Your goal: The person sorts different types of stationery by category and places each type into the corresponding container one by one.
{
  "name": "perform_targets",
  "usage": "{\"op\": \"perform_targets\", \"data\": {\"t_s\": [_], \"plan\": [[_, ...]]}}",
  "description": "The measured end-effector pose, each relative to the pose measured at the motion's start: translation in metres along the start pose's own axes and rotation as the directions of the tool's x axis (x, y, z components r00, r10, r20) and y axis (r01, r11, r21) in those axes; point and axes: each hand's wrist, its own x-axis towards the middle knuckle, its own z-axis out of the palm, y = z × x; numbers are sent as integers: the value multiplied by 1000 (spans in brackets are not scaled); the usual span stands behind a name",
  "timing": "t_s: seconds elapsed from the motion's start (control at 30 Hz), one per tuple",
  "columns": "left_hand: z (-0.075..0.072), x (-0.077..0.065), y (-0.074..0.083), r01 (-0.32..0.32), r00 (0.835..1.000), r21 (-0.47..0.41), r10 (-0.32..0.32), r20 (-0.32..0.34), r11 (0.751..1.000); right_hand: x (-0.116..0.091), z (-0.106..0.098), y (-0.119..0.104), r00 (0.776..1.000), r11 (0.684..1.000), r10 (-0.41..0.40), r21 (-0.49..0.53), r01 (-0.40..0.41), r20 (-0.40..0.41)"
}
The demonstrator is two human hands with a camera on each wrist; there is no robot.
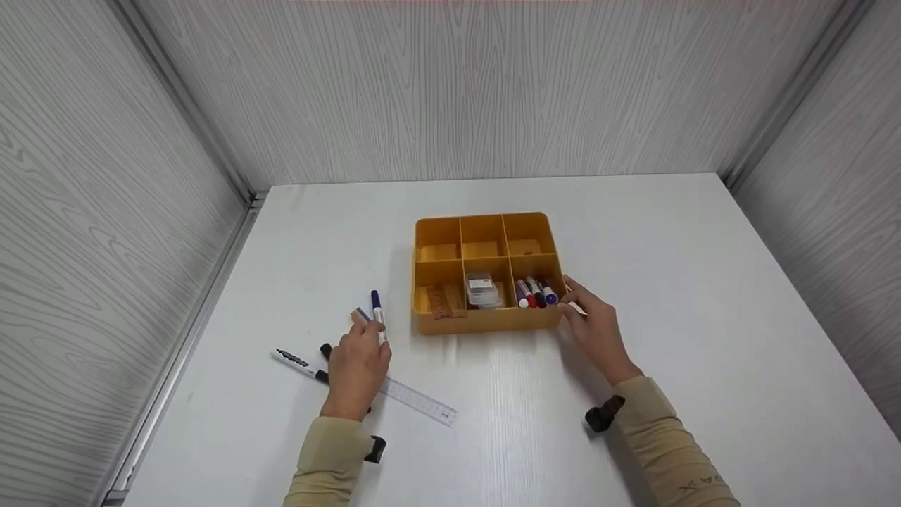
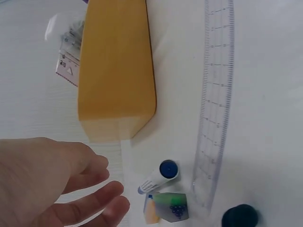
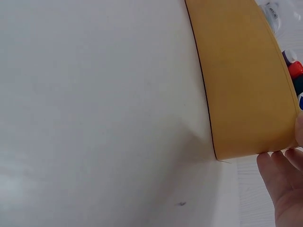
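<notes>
My right hand [image 1: 597, 334] grips the front right corner of a yellow compartment box [image 1: 486, 322], thumb at the rim and fingers against the outer side. Over the table to the left of the box, my left hand [image 1: 357, 366] reaches with loosely bent fingers. Just beyond its fingertips in the head view lie a blue-capped marker [image 1: 376, 303] and a small eraser [image 1: 360, 316] with a printed sleeve. The left wrist view shows a gap between the fingers [image 2: 113, 189] and both of these. A clear ruler [image 1: 422, 401] lies partly hidden under the left hand.
Left of the left hand lies a white marker [image 1: 292, 361], with a black cap [image 1: 325, 351] of another near it. In the box's front compartments are a reddish set square [image 1: 438, 303], a clear plastic case [image 1: 482, 290] and several markers [image 1: 524, 296]. Grey panels [image 1: 450, 91] enclose the table.
</notes>
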Motion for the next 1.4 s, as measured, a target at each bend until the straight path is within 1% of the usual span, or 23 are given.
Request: {"op": "perform_targets", "data": {"t_s": [0.1,0.27,0.37,0.43,0.5,0.6,0.67,0.73,0.83,0.97,1.07,1.27,1.4], "plan": [[7,-2,-3,27,999,36,-29,43,999,0,1,-1,999,998,44,36,-45,9],[16,-1,-6,18,998,86,-23,55,996,1,2,0,996,995,89,54,-89,4],[19,0,-6,23,997,82,-29,68,996,1,2,2,996,994,87,66,-87,5],[20,0,-6,28,996,75,-34,81,997,2,1,-6,996,993,90,78,-91,10],[20,1,-5,28,995,79,-35,92,996,2,1,-5,996,992,93,82,-94,12],[21,3,-2,4,997,96,-12,79,995,1,0,-5,995,993,96,70,-97,15],[23,4,0,-18,998,127,9,69,992,1,1,3,996,995,85,56,-86,11],[25,4,1,-40,998,156,31,58,987,0,0,2,997,996,77,43,-78,9],[28,5,3,-65,997,190,54,64,980,0,0,2,996,996,87,36,-87,3],[30,5,3,-75,996,180,64,62,981,0,1,2,995,994,104,46,-104,-1],[31,5,1,-67,996,152,57,72,986,0,1,2,995,993,102,51,-102,-3],[28,7,-1,-19,992,73,9,128,997,0,1,3,996,995,91,49,-91,-9],[21,9,-2,15,994,10,-16,109,1000,-1,0,4,996,994,94,50,-94,-6]]}}
